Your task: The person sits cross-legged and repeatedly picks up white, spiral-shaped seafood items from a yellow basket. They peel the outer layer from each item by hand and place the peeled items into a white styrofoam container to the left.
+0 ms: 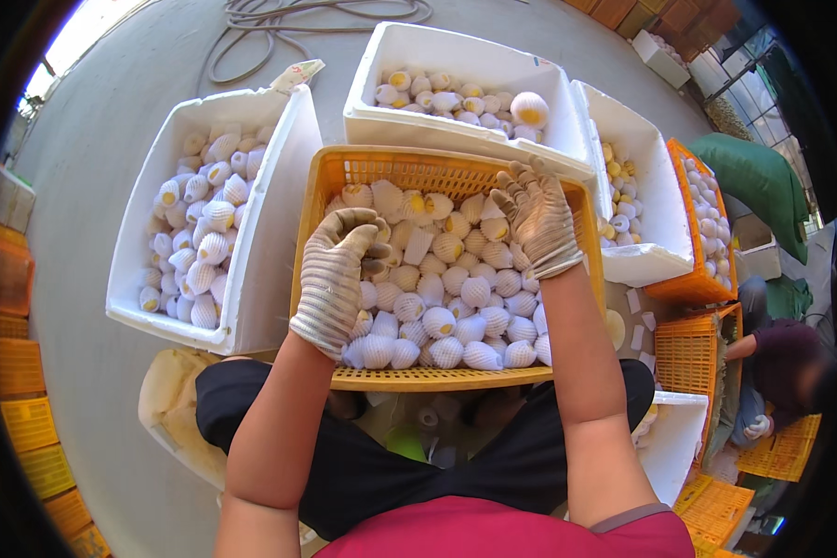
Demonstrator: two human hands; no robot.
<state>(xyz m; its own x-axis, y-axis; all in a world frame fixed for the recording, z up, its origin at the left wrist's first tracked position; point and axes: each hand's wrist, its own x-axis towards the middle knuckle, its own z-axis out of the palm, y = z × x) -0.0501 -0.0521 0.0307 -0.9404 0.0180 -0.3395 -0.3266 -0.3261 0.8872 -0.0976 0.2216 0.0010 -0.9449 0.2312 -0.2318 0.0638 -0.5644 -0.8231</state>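
Note:
My left hand [338, 275], in a striped knit glove, hovers over the left side of an orange plastic crate [446, 376]. Its fingers are loosely curled, with nothing visible in them. The gloved right hand [538, 222] is raised over the crate's far right corner, fingers spread and holding nothing. Yellow fruits in white foam net sleeves [439, 322] fill much of the crate between my legs. Beyond its far rim stands a white foam box [460, 56] with more sleeved fruit. One sleeved fruit [530, 110] there looks larger than the others; I cannot tell whether it is in the air.
A foam box [305, 132] of sleeved fruit stands at left, another foam box [669, 209] at right beside an orange crate [694, 286]. A coiled hose [272, 31] lies on the floor. At right sits another person [785, 370]. Stacked crates [15, 366] line the left.

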